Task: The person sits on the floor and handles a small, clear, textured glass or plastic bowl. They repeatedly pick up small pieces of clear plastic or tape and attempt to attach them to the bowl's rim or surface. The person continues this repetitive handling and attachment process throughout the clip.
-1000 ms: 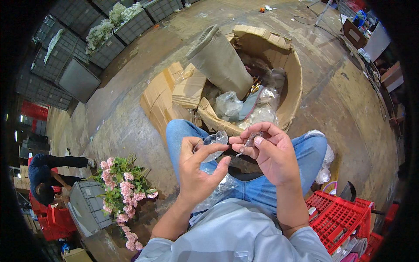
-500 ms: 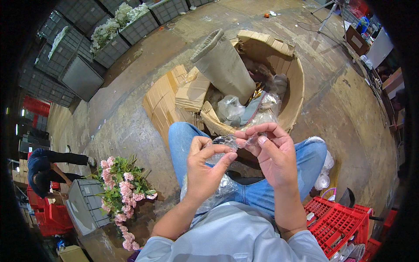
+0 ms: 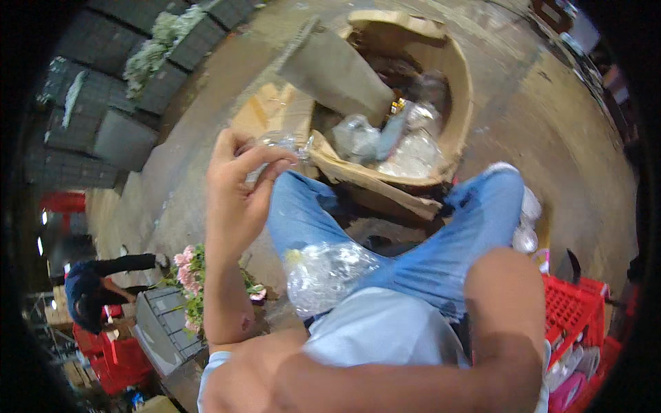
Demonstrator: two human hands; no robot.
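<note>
My left hand (image 3: 241,165) is raised at the left with its fingers pinched on a crinkled piece of clear plastic (image 3: 286,142). My right forearm crosses low in front of my body toward the left. My right hand (image 3: 258,375) is a blur by my left elbow, and its fingers cannot be made out. On my lap lies a clear plastic bag (image 3: 323,275). Beyond my knees stands a round cardboard container (image 3: 461,103) with a torn rim; a tall grey sleeve-like roll (image 3: 337,72) and crumpled clear plastic (image 3: 413,155) are in it.
Pink artificial flowers (image 3: 187,268) lie at the left beside a grey crate (image 3: 162,330), where another person (image 3: 86,296) bends over. A red basket (image 3: 575,310) stands at my right. Grey bins (image 3: 124,141) line the far left, and flattened cardboard (image 3: 265,110) lies by the container.
My hands have parted. The left has moved up and left with the clear plastic; the right has let go and swung across my body to my left elbow. The view has shifted.
</note>
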